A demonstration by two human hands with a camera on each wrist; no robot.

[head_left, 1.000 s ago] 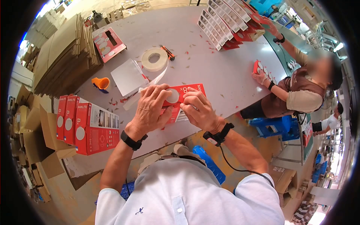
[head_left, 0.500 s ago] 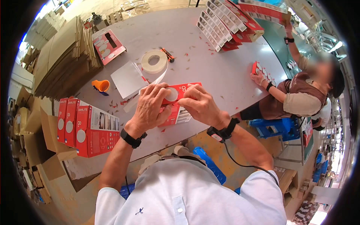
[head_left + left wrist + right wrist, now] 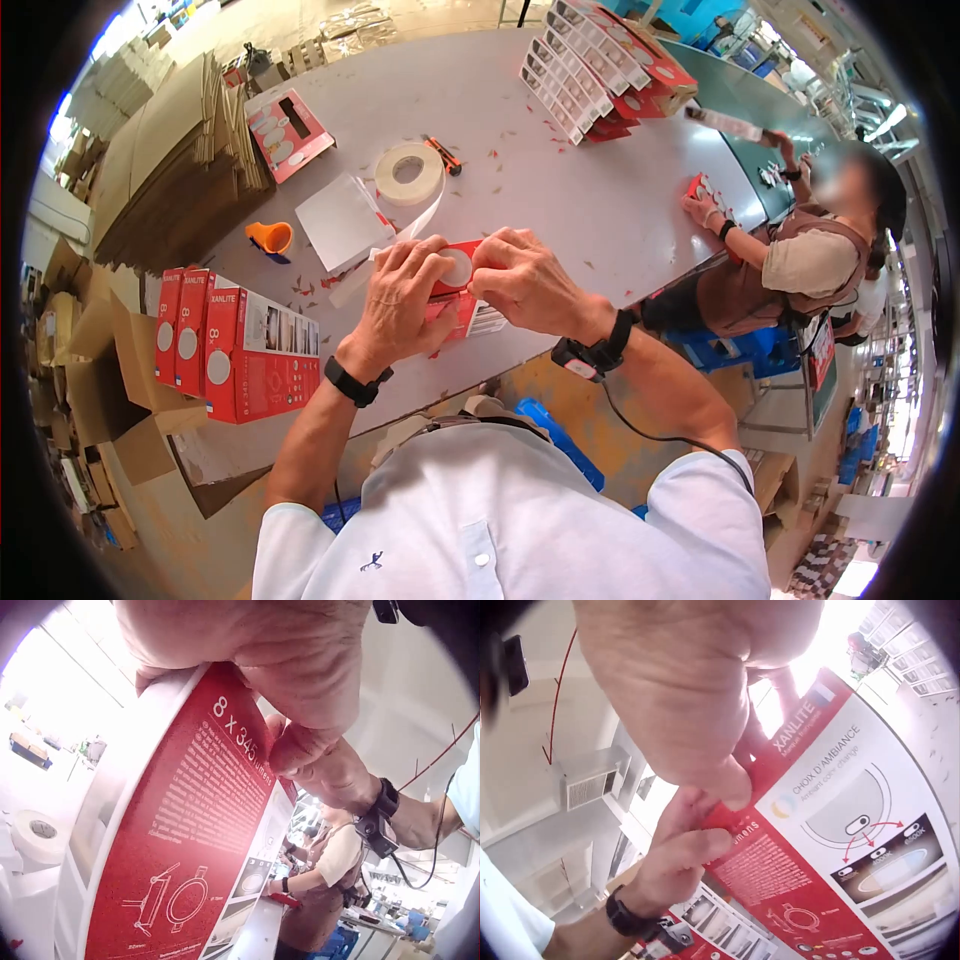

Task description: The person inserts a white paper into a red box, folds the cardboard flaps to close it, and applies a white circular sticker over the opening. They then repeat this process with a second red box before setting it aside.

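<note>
A red and white XANLITE light box [image 3: 462, 318] stands upright on the table in front of me. My left hand [image 3: 400, 300] grips its upper left part, fingers over the top and thumb on the near side. At the top right, my right hand [image 3: 530, 280] pinches the edge with curled fingers and thumb. In the left wrist view the red side panel [image 3: 180, 802] shows "8 x 345 lumens". The right wrist view shows the printed white face [image 3: 847, 795] and fingertips at the top edge. Part of the top is hidden under my hands.
Behind the box lie a roll of white tape [image 3: 384, 178], an orange cutter [image 3: 442, 155], a white sheet [image 3: 340, 225] and an orange tool [image 3: 268, 237]. Red boxes [image 3: 255, 360] and stacked cardboard [image 3: 170, 150] are at left. Another person [image 3: 820, 255] works at right.
My right hand has shifted slightly left along the box top, its fingers curling tighter. My left hand stays on the box. The other person has moved a long carton at the back right.
</note>
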